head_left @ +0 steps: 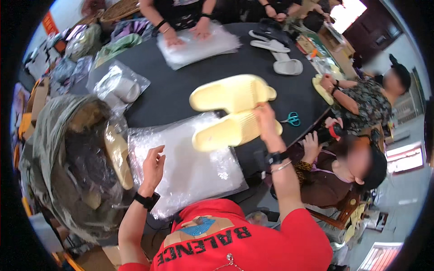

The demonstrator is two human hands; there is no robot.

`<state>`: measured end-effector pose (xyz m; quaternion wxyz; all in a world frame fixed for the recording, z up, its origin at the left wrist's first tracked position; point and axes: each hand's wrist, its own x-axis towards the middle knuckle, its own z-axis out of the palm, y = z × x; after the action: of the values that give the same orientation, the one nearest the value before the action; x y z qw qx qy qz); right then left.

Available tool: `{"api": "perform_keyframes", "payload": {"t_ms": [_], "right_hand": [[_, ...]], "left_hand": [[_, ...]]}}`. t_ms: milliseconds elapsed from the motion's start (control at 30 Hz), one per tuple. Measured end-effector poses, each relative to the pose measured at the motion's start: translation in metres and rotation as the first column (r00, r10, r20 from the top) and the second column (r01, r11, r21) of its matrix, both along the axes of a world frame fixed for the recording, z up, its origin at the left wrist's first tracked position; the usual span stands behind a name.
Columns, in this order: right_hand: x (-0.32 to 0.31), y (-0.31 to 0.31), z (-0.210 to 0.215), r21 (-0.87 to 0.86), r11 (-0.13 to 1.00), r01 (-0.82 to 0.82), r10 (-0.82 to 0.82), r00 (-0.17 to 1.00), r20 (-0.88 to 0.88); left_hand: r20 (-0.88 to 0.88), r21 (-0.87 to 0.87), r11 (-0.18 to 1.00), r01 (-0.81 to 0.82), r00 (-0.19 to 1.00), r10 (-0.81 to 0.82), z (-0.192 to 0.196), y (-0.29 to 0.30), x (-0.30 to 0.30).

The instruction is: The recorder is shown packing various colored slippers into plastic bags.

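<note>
In the head view, the nearer yellow slipper (219,134) is pinched at its strap by the right hand (266,118), beside the farther yellow slipper (228,93) over the dark worktop (169,97). The left hand (153,166), fingers loosely parted, is held near clear plastic bags (194,174).

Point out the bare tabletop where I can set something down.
The widest bare stretch of the black tabletop lies between the bagged pale slides and the yellow slides. A smaller one sits between the teal scissors and the loose pale slides. Clear plastic bags crowd the near side.
</note>
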<state>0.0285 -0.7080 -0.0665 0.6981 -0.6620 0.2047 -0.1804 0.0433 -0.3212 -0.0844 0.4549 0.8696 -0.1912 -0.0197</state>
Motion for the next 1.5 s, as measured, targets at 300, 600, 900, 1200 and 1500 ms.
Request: {"api": "perform_keyframes", "payload": {"t_ms": [300,600,900,1200,1500], "right_hand": [[0.029,-0.081,-0.006,-0.412,0.897,0.163,-0.177,0.984,0.003],[-0.059,0.085,-0.104,-0.426,0.683,-0.593,0.385,0.788,-0.480],[-0.076,0.114,-0.115,-0.594,0.622,-0.510,0.239,0.846,-0.476],[-0.076,0.131,-0.103,-0.819,0.235,-0.523,0.133,0.852,-0.506],[-0.101,0.180,-0.101,-0.660,-0.141,-0.738,0.492,0.527,-0.693]], "left_hand": [[-0.100,0.110,0.976,-0.186,0.975,0.197,-0.052,0.068,-0.030],[0.101,0.257,0.866,-0.429,0.903,0.417,-0.083,0.124,-0.038],[-0.256,0.358,0.881,-0.309,0.875,0.411,-0.059,0.117,-0.032],[0.305,0.466,0.808,-0.361,0.922,0.237,-0.037,0.108,-0.048],[0.451,0.666,0.381,-0.641,0.753,0.478,-0.076,0.138,0.009]]}}
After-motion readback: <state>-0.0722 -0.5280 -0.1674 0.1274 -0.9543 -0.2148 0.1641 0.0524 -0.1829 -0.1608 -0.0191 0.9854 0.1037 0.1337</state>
